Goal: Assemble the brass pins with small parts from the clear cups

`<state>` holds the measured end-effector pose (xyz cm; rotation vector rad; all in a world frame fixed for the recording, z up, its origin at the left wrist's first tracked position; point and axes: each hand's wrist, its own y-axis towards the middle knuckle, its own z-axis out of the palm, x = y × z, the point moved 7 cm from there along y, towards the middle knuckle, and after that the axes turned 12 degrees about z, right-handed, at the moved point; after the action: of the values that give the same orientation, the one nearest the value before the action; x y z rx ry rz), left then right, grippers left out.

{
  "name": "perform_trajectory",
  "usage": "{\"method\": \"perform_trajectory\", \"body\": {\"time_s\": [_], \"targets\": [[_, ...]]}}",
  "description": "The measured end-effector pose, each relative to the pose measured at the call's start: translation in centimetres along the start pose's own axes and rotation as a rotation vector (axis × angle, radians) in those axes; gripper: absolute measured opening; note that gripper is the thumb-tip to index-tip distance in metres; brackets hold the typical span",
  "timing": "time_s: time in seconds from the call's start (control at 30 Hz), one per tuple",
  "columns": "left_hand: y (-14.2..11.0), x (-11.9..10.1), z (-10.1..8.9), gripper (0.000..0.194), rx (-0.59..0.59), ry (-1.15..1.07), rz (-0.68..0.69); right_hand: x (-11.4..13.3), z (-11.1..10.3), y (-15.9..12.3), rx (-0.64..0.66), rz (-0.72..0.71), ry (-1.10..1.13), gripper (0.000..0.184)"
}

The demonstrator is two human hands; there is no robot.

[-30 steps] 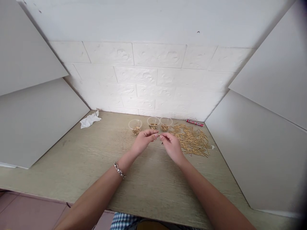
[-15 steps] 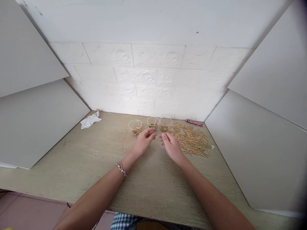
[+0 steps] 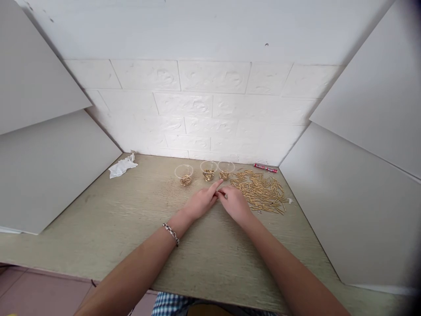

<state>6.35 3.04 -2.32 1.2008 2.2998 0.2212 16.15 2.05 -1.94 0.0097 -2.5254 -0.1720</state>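
Observation:
My left hand (image 3: 201, 203) and my right hand (image 3: 235, 203) meet fingertip to fingertip above the table, in front of the cups. The left index finger points forward while its other fingers curl in. Thumb and fingers of the right are pinched together. Whatever lies between the fingertips is hidden or too small to name. Just beyond them stand a middle clear cup (image 3: 208, 166) and a right clear cup (image 3: 226, 166), each with small gold-coloured pieces inside. Beside my right hand lies a spread pile of thin gold-coloured rods (image 3: 261, 191).
A left clear cup (image 3: 183, 172) also holds small gold-coloured pieces. A crumpled white tissue (image 3: 123, 167) lies at the back left, a red tube (image 3: 265, 168) at the back right. Grey panels (image 3: 49, 171) flank the table (image 3: 131, 210); a white wall (image 3: 197, 105) closes the back.
My hands have come together from slightly apart. The left hand has turned and dropped nearer, its index finger now stretched out. The small gold piece seen at its fingertips is now hidden.

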Motion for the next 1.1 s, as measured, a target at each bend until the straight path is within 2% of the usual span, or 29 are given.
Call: {"method": "perform_trajectory", "body": {"time_s": [0.17, 0.33, 0.5, 0.73, 0.97, 1.1], "targets": [[0.0, 0.1, -0.2, 0.061, -0.002, -0.032, -0.019, 0.3, -0.1, -0.4, -0.033, 0.01, -0.118, 0.022], [0.0, 0.0, -0.3, 0.065, 0.01, -0.074, -0.008, 0.7, 0.3, -0.7, 0.005, -0.008, -0.18, 0.022], [-0.1, 0.0, -0.2, 0.066, 0.011, -0.121, 0.003, 1.3, 0.4, -0.9, -0.011, -0.043, -0.255, 0.02], [-0.2, 0.6, 0.4, 0.07, 0.026, -0.175, -0.011, 1.4, 1.1, -1.0, 0.019, -0.043, -0.276, 0.023], [-0.3, 0.2, 0.5, 0.053, 0.044, -0.045, 0.076, 1.4, 1.7, -1.0, 0.017, -0.051, -0.341, 0.03], [-0.2, -0.6, 0.2, 0.05, 0.05, 0.03, 0.115, 1.5, 2.0, -0.9, 0.051, -0.017, -0.342, 0.03]]}}
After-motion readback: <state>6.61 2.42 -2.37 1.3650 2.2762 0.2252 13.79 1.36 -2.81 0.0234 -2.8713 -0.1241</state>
